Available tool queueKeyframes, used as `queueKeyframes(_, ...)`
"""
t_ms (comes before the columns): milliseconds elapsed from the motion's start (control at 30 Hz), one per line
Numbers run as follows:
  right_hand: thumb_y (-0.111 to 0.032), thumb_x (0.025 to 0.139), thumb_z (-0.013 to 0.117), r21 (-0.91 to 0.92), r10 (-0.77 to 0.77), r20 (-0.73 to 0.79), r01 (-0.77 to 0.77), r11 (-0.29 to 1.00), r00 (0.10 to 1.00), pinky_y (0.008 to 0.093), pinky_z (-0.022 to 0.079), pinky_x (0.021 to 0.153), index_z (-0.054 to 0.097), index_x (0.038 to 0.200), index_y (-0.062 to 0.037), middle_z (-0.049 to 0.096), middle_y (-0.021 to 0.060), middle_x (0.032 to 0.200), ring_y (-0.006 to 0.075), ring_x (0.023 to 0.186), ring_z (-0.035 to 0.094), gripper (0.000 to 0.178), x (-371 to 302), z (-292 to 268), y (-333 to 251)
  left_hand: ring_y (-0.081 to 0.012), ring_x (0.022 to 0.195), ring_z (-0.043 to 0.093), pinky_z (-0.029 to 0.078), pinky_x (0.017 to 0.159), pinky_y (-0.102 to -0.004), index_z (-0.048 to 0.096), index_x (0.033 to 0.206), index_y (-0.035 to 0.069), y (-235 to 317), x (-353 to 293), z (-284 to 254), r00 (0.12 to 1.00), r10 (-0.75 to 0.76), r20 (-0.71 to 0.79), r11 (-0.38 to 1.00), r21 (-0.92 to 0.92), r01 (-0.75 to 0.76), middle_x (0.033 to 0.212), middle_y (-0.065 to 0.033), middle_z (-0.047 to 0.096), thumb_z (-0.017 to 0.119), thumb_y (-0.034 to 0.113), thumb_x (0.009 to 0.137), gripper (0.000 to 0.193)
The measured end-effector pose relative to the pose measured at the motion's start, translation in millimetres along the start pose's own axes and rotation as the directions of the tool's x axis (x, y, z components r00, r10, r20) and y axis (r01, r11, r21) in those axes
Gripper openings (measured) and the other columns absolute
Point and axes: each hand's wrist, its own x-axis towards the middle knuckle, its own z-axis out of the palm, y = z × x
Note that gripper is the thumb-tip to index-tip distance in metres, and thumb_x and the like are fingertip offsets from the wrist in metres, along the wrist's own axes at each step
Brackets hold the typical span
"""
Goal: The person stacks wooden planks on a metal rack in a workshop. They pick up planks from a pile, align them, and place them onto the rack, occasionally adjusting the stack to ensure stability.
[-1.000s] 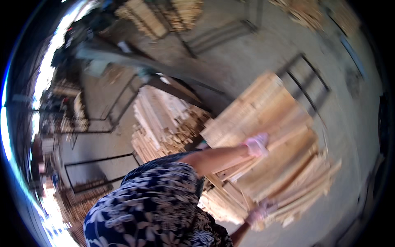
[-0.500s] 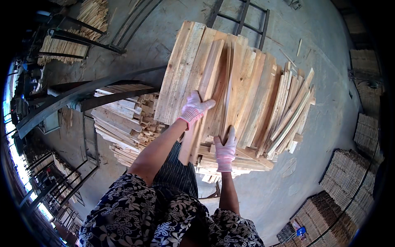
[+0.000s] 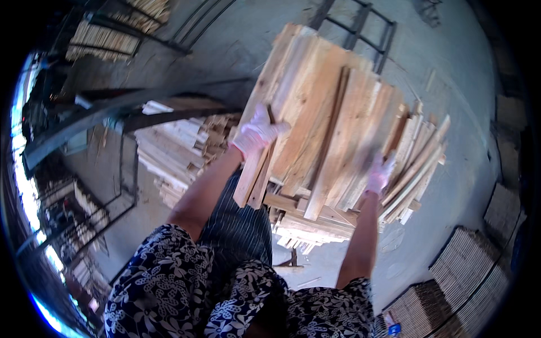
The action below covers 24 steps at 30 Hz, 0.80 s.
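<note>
My left hand (image 3: 259, 134), in a white-and-pink knit glove, grips narrow wooden boards (image 3: 252, 188) at the left side of a layer of planks. Its thumb lies across the top, and the boards' near ends jut out toward me. Over on the right, my gloved right hand (image 3: 380, 173) is smeared by motion beside the planks; its fingers are not clear. Between the hands lie wide, pale planks (image 3: 315, 96) side by side, with a dark gap among them. One plank (image 3: 338, 146) sticks out nearer me than its neighbours.
Thin, uneven strips (image 3: 420, 158) lie at the pile's right side. A lower wood stack (image 3: 169, 149) stands at left behind a dark metal bar (image 3: 84, 132). Beyond the pile is a metal frame (image 3: 360, 28). Banded stacks (image 3: 465, 256) stand at lower right.
My right hand has moved right, from the near ends of the middle planks to the right side. My left hand has shifted slightly left with the boards. The view has shifted too.
</note>
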Motion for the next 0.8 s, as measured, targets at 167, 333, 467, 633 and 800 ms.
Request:
queueKeyframes(167,-0.043,0.104,0.052,0.278,0.061,0.312,-0.152,0.948,0.948,0.0363,0.027,0.12,0.023,0.16,-0.0029,0.033,0.0186,0.162,0.0317,0.146,0.037,0.074,70.2,30.8,-41.8,-0.0249,0.093,0.06,0.056,0.084,-0.0439,0.019,0.158,0.022,-72.0,9.7,-110.0,0.997,-0.059,-0.05,0.718,-0.696,0.008,0.104,-0.0081,0.056,0.08,0.03,0.083,0.098)
queueKeyframes(333,-0.044,0.106,0.049,0.248,0.069,0.344,-0.161,0.955,0.937,0.0344,0.021,0.123,0.012,0.162,-0.0042,0.022,0.013,0.167,0.0252,0.151,0.027,0.078,71.9,44.3,-41.7,-0.0179,0.075,0.06,0.056,0.068,-0.036,0.052,0.129,0.018,-114.3,36.7,-145.6,0.928,-0.287,0.238,0.646,-0.668,0.371,0.097,-0.004,0.057,0.08,0.036,0.084,0.055)
queueKeyframes(467,-0.046,0.106,0.049,0.167,0.113,0.385,-0.19,0.968,0.916,0.0347,0.02,0.124,0.008,0.163,-0.006,0.017,0.0124,0.169,0.025,0.151,0.025,0.08,66.2,37.7,-65.8,-0.0223,0.121,0.057,0.05,0.099,-0.0363,0.043,0.149,0.006,-95.8,33.0,-111.6,0.889,-0.245,0.387,0.895,-0.261,0.361,0.13,-0.0153,0.06,0.076,0.047,0.082,0.085)
queueKeyframes(633,-0.045,0.107,0.046,0.095,0.129,0.362,-0.174,0.98,0.923,0.0351,0.019,0.124,0.005,0.163,-0.0064,0.014,0.014,0.17,0.0257,0.153,0.024,0.08,74.7,33.9,-49.5,-0.024,0.129,0.053,0.048,0.104,-0.0387,0.02,0.159,0.008,-97.3,38.7,-110.9,0.827,-0.198,0.526,0.837,-0.348,0.421,0.143,-0.0183,0.05,0.074,0.05,0.08,0.105)
queueKeyframes(800,-0.045,0.107,0.045,0.082,0.13,0.303,-0.161,0.983,0.944,0.0347,0.016,0.125,0.004,0.163,-0.0055,0.011,0.013,0.171,0.0253,0.155,0.02,0.08,72.3,32.8,-40.8,-0.0204,0.116,0.061,0.055,0.093,-0.0365,0.037,0.149,0.009,-90.5,48.6,-104.4,0.841,-0.218,0.496,0.867,-0.297,0.4,0.131,-0.0125,0.058,0.075,0.046,0.083,0.084)
